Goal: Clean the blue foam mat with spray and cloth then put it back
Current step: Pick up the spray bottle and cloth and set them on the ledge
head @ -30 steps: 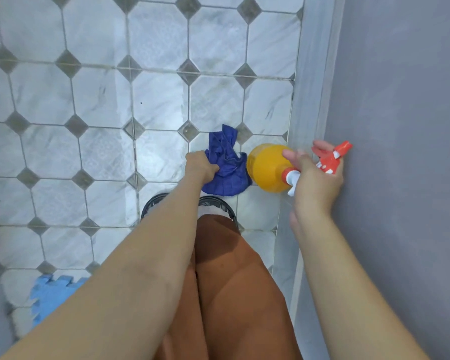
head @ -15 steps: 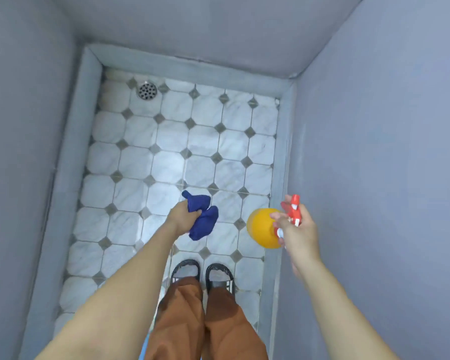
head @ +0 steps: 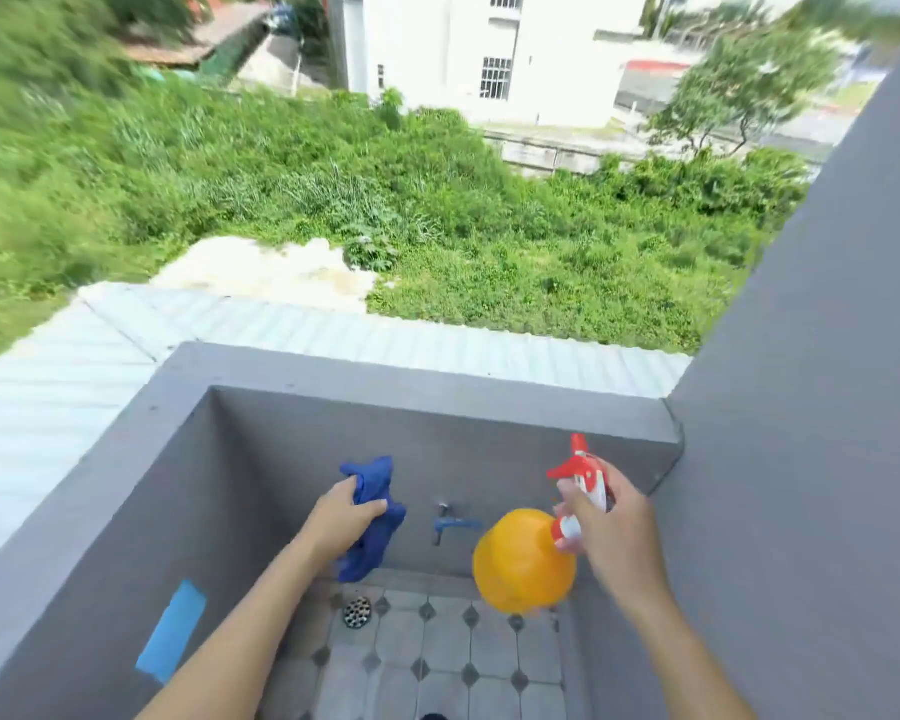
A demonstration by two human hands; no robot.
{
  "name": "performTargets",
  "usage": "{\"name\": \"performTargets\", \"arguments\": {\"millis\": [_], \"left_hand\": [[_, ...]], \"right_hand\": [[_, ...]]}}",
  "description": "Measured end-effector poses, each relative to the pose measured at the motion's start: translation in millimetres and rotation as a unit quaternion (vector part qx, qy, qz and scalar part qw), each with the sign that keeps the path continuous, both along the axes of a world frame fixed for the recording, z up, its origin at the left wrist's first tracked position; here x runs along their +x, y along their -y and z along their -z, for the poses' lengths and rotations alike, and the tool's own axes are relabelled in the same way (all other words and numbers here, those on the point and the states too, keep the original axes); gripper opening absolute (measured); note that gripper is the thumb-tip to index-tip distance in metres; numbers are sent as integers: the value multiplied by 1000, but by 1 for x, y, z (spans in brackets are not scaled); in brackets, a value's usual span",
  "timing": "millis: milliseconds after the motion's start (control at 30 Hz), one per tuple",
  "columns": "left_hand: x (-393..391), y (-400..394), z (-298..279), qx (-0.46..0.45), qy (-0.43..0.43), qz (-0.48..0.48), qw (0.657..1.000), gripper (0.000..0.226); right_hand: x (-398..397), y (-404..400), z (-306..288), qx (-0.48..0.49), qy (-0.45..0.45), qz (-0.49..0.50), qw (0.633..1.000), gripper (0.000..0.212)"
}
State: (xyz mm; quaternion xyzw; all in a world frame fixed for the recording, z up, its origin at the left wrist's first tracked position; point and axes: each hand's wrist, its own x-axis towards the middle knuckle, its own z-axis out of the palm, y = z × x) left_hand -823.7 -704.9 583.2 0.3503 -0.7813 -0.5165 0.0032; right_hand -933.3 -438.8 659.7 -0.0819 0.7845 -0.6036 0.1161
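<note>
My left hand [head: 340,523] grips a crumpled dark blue cloth [head: 374,485] in front of the far grey wall. My right hand [head: 617,530] holds an orange spray bottle [head: 520,563] by its red and white trigger head [head: 583,472], with the bottle body hanging tilted to the left. Both hands are raised at about the same height, roughly a bottle's width apart. A flat light blue strip [head: 171,632] lies against the left wall; I cannot tell whether it is the foam mat.
A small blue tap [head: 452,523] juts from the far wall between my hands. A round floor drain [head: 357,612] sits in the tiled floor [head: 437,662]. Grey walls [head: 801,459] close in on the left, front and right. Beyond the parapet are grass and buildings.
My view has swung up from the tiled floor to the parapet and the land outside. Both hands have risen, still holding the cloth and the bottle. My legs and sandals have left the view.
</note>
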Motion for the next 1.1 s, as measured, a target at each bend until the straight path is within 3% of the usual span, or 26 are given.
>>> {"name": "performTargets", "arguments": {"millis": [233,533,600,667,733,800,833,900,967,1033,1100], "left_hand": [[-124,82,-80,41,-57,45,997,32],[-217,114,-40,160,3,109,981,29],[-222,125,-19,102,37,116,987,29],[-220,132,0,-34,78,127,988,26],[-213,135,17,-199,102,115,968,50],[-206,132,31,-293,93,74,949,87],[-205,130,32,-336,67,77,936,92],[-209,123,36,-423,0,153,893,75],[-211,114,41,-430,-13,271,861,65],[-211,106,52,-400,48,367,839,96],[-216,104,65,-402,65,365,837,107]], "right_hand": [[-118,112,-70,-20,-69,-3,997,14],[-195,190,-49,49,-76,40,995,31],[-199,195,-43,56,-66,55,995,33],[-202,196,-39,56,-54,67,995,33],[-203,195,-38,56,-42,71,995,33],[-205,193,-37,56,-40,70,995,33],[-206,193,-37,54,-38,73,995,34],[-206,192,-38,47,-35,78,995,35],[-206,191,-38,47,-41,83,995,35],[-204,187,-37,49,-47,90,994,36],[-205,183,-38,45,-52,93,993,37]]}}
